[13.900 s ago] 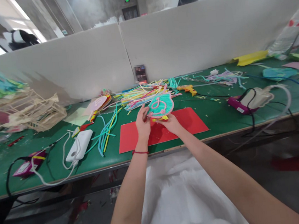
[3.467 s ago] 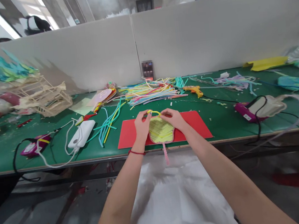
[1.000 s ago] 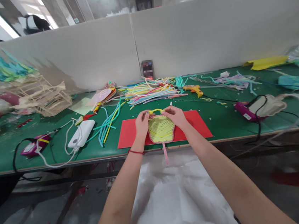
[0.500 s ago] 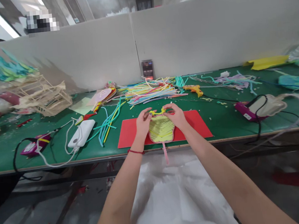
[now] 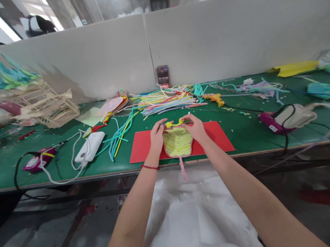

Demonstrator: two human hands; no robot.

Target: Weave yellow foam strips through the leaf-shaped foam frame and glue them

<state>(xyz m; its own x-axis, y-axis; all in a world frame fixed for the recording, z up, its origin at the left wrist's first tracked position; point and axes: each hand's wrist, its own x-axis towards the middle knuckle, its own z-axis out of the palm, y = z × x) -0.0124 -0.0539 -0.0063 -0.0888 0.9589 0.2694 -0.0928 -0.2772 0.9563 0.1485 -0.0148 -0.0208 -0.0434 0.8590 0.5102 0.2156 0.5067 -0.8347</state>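
A small yellow woven fan with a pink rim and pink handle lies on a red mat at the table's near edge. A yellow pipe cleaner curls along the fan's top edge. My left hand pinches its left end, fingers closed. My right hand pinches the right end, fingers closed. The pink handle hangs over the table edge.
A pile of coloured pipe cleaners lies behind the mat. A yellow glue gun sits at right of it, a white power bank with cables at left, a wooden frame model far left. A white partition backs the green table.
Earlier I held a teal fan piece upright; now the yellow side lies flat on the mat. Over the last second my fingers drew the yellow pipe cleaner into a tighter curl.
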